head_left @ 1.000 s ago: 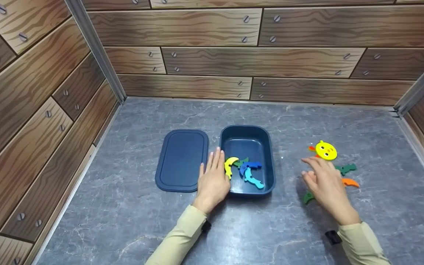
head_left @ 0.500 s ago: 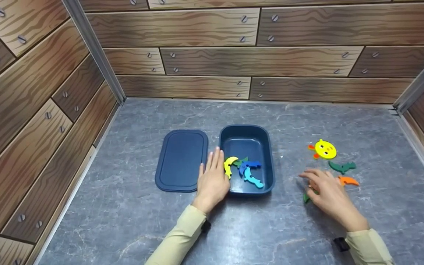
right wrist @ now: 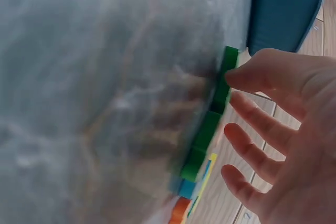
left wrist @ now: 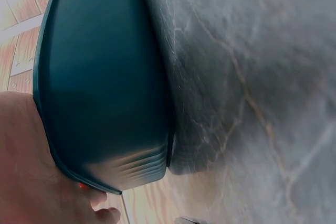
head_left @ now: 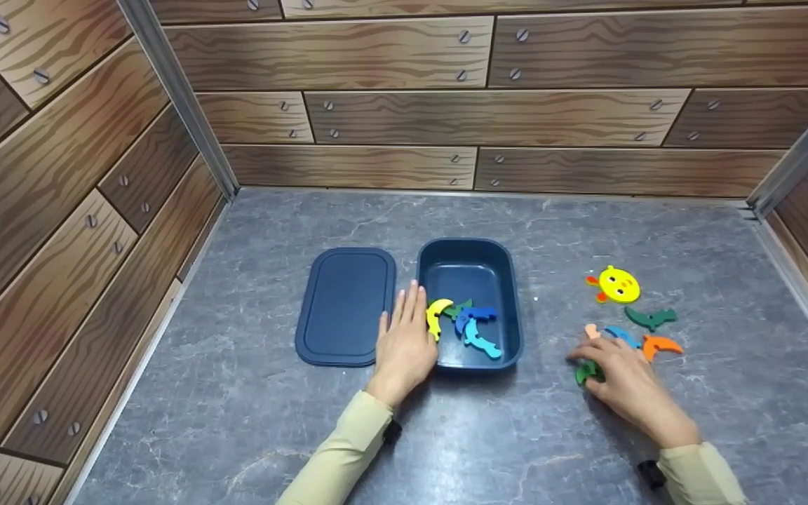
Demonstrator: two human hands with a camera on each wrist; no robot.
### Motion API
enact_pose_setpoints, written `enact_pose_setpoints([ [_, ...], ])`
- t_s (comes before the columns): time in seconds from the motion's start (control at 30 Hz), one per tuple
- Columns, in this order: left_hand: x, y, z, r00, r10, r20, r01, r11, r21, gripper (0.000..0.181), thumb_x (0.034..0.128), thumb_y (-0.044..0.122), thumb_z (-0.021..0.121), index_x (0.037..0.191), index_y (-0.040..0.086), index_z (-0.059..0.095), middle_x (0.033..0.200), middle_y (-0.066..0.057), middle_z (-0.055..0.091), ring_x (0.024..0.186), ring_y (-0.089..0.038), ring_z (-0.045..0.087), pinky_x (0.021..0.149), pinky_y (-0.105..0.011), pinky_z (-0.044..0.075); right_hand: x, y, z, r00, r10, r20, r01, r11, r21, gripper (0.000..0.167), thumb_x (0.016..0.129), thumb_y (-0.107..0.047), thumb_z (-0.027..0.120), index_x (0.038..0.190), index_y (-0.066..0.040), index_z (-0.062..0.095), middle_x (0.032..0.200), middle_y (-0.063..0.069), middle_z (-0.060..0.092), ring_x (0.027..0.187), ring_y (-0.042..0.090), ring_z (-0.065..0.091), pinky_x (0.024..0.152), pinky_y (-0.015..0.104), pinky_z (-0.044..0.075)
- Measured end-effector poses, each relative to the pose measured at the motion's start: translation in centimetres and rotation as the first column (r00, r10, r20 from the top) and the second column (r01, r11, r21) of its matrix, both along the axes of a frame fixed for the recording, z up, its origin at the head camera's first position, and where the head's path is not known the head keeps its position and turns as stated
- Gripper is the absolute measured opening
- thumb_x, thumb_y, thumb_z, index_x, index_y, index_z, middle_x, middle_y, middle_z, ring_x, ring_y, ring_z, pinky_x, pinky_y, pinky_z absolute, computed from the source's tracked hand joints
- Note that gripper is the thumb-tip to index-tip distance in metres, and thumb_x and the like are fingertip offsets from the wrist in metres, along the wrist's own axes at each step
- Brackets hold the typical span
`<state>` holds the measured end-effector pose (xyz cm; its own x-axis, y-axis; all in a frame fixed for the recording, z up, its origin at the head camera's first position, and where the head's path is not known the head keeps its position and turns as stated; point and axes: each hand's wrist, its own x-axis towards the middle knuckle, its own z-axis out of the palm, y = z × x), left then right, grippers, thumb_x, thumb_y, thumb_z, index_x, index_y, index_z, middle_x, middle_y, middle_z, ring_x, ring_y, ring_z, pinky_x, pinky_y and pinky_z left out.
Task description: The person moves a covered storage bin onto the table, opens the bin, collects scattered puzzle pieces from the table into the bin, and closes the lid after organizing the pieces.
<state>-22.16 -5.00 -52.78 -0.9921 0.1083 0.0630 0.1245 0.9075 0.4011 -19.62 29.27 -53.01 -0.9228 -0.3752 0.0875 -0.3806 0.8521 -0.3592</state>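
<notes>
My left hand (head_left: pixel 405 351) lies with straight fingers along the left rim of a dark blue box (head_left: pixel 470 251). Inside the box are a yellow crescent-shaped piece (head_left: pixel 438 317), a green one (head_left: pixel 459 308), a blue one (head_left: pixel 475 315) and a turquoise one (head_left: pixel 481 341). Over the table to the right, my right hand (head_left: pixel 625 382) bends its fingers above a green toy piece (head_left: pixel 588 373). In the right wrist view its thumb reaches that green piece (right wrist: pixel 207 129), the other fingers spread apart. The hand partly hides the green piece and a blue piece (head_left: pixel 621 337).
The box's lid (head_left: pixel 346 306) lies flat to its left. Beyond my right hand are a yellow round chick-face piece (head_left: pixel 618 285), a dark green piece (head_left: pixel 651 318), an orange piece (head_left: pixel 660 346) and a peach piece (head_left: pixel 592 332). Wood-patterned walls (head_left: pixel 390 116) enclose the table.
My right hand has come down toward the near green piece, uncovering the chick face and the dark green, blue and peach pieces. My left hand stays at the box.
</notes>
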Motion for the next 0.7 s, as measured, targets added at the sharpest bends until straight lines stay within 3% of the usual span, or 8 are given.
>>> enact_pose_setpoints([
  [0.37,0.13,0.0,0.1,1.0,0.001,-0.004,-0.001,1.0,0.008,0.065,0.0994,0.019,0.043,0.158,0.012,0.018,0.165,0.001,0.006,0.15,-0.022,0.009,0.117,-0.053,0.013,-0.17,0.13,-0.2,0.999,-0.025,-0.021,0.025,1.0,-0.009,0.031,0.076,0.002,0.079,0.102,-0.015,0.076,0.105,0.007,0.069,0.097,0.034,0.057,0.077,0.054,0.045],
  [0.7,0.08,-0.06,0.08,1.0,-0.003,-0.001,0.003,1.0,0.003,0.065,0.0993,0.018,0.042,0.159,0.012,0.017,0.165,0.002,0.004,0.15,-0.022,0.008,0.117,-0.052,0.014,-0.25,0.0,-0.18,0.998,-0.05,-0.044,0.048,0.998,-0.038,0.027,0.078,-0.001,0.08,0.103,-0.011,0.075,0.1,0.006,0.069,0.094,0.03,0.063,0.079,0.05,0.05],
])
